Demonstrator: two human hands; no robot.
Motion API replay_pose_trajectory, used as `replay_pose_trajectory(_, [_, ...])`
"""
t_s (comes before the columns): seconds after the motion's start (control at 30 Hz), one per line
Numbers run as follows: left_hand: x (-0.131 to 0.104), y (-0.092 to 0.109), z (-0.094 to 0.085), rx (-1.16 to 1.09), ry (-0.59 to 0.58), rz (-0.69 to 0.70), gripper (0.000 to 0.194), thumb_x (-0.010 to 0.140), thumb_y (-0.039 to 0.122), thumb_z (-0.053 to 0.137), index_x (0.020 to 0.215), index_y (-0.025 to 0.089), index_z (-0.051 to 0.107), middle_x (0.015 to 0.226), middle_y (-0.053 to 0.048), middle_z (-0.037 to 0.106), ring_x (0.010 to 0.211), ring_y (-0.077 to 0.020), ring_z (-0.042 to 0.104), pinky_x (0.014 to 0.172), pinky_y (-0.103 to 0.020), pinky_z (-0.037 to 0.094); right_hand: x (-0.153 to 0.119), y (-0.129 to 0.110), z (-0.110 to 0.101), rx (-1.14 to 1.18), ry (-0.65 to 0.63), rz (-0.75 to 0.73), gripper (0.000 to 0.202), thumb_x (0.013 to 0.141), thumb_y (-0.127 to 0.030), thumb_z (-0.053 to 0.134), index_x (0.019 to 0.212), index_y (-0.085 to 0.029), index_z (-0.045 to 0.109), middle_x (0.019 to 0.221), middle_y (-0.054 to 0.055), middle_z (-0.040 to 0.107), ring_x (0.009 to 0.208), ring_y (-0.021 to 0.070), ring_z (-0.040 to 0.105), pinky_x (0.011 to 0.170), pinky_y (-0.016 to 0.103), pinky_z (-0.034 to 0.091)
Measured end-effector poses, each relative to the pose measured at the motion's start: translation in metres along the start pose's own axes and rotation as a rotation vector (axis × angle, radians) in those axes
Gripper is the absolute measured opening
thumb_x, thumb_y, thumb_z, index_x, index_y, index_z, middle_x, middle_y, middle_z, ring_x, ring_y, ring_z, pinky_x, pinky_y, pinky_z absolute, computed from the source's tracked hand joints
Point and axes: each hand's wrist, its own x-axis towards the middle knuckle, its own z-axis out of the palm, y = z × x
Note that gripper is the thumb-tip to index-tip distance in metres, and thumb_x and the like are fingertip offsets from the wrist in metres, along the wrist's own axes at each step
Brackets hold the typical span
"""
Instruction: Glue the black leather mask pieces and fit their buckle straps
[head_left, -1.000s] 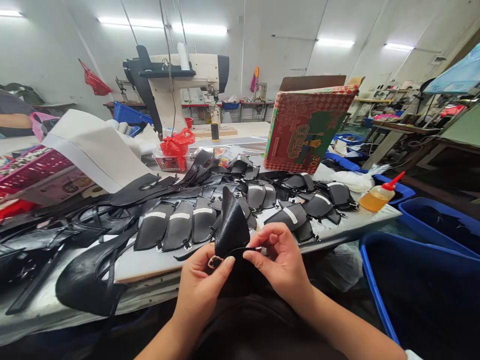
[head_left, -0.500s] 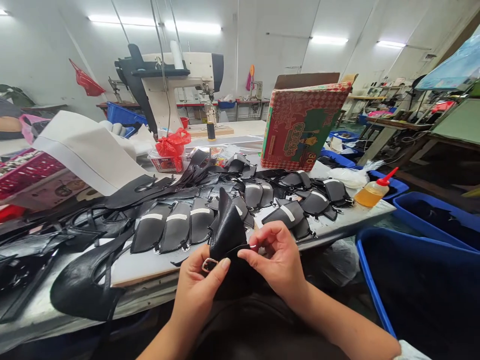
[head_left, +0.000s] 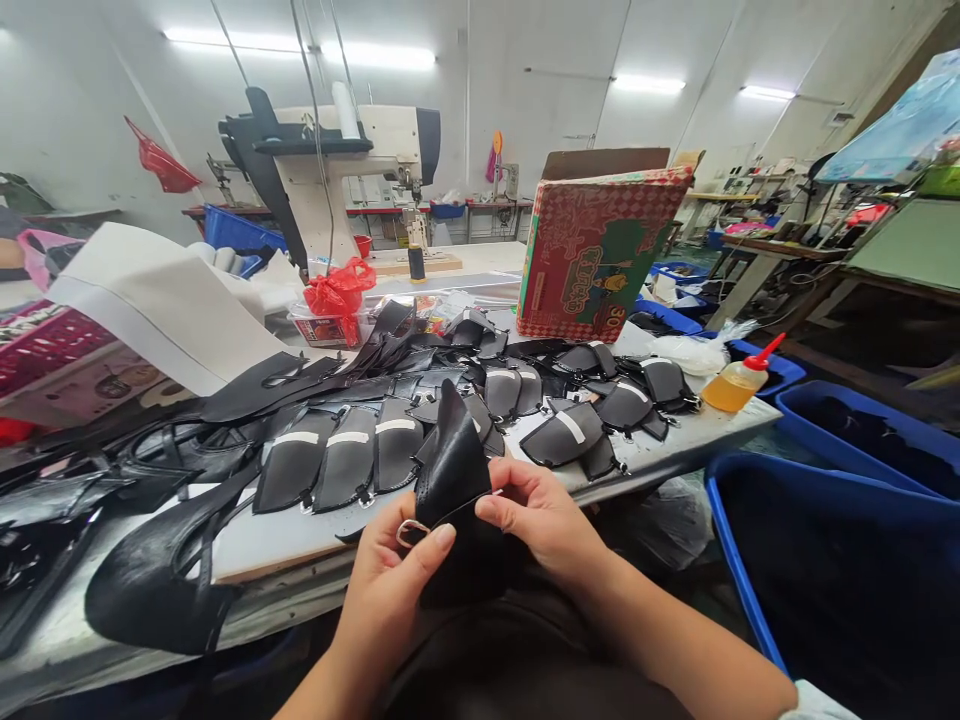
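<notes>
A black leather shoe upper [head_left: 456,465] is held up in front of me, over the table's front edge. My left hand [head_left: 397,565] is closed round its lower left side, with the thumb on top. Beside that thumb a silver buckle [head_left: 412,533] sticks out. Thumb and fingers of my right hand [head_left: 544,515] pinch the right edge of the upper, where a tiny white bit shows. What exactly lies between those fingertips is partly hidden. Just behind, several dark pieces with white strips [head_left: 347,460] lie in a row on the table.
More black leather parts [head_left: 161,570] cover the table's left side. A red patterned box [head_left: 592,260] stands at the back, near a sewing machine [head_left: 352,150]. An oil bottle [head_left: 735,383] with a red nozzle sits at the right end. Blue bins [head_left: 724,540] stand on the right.
My right fingers have moved slightly left and closed in on the edge of the upper. The left hand keeps its hold. The whole view has shifted a little.
</notes>
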Motion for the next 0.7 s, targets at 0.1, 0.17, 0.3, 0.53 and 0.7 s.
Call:
replay_pose_trajectory(0.1, [0.001,0.001,0.002,0.038,-0.062,-0.099,0.033,0.067,0.038,0.075,0.094,0.021,0.065,0.07,0.001,0.061,0.062,-0.0126,0.052,0.061,-0.022,0.043,-0.003,0.005,-0.006,-0.007,-0.023,-0.041,0.039,0.064,-0.044,0.073,0.059,-0.019,0.043,0.062,-0.005,0.04,0.06,0.0103,0.038,0.057,0.024,0.033])
replay_pose_trajectory(0.17, [0.001,0.001,0.003,0.111,-0.096,-0.13,0.035,0.069,0.039,0.073,0.095,0.018,0.065,0.069,0.0,0.061,0.06,-0.0129,0.052,0.059,-0.022,0.042,-0.007,0.009,-0.008,-0.03,-0.061,-0.037,0.038,0.065,-0.046,0.072,0.06,-0.019,0.045,0.064,-0.004,0.043,0.061,0.0112,0.039,0.059,0.025,0.034])
replay_pose_trajectory(0.3, [0.001,0.001,0.005,0.243,-0.115,-0.07,0.027,0.069,0.038,0.071,0.077,0.013,0.066,0.061,0.001,0.057,0.055,-0.0106,0.046,0.051,-0.019,0.037,-0.014,0.013,-0.011,-0.121,-0.115,0.011,0.033,0.069,-0.046,0.068,0.066,-0.018,0.052,0.065,-0.002,0.048,0.061,0.0118,0.042,0.06,0.026,0.036])
replay_pose_trajectory(0.53, [-0.002,-0.003,0.012,0.425,-0.221,-0.008,0.023,0.072,0.035,0.064,0.078,0.013,0.068,0.072,-0.005,0.065,0.066,-0.0172,0.055,0.059,-0.024,0.044,-0.014,0.012,-0.007,0.04,-0.099,0.08,0.031,0.065,-0.04,0.072,0.082,-0.016,0.062,0.072,0.001,0.058,0.063,0.013,0.052,0.063,0.027,0.044])
replay_pose_trajectory(0.7, [-0.004,-0.005,0.013,0.515,-0.292,0.019,0.022,0.074,0.033,0.061,0.076,0.013,0.068,0.073,-0.005,0.066,0.066,-0.0178,0.055,0.058,-0.024,0.043,-0.016,0.018,-0.003,0.021,0.018,-0.02,0.033,0.071,-0.044,0.066,0.062,-0.015,0.055,0.057,-0.002,0.047,0.051,0.0084,0.039,0.048,0.021,0.034])
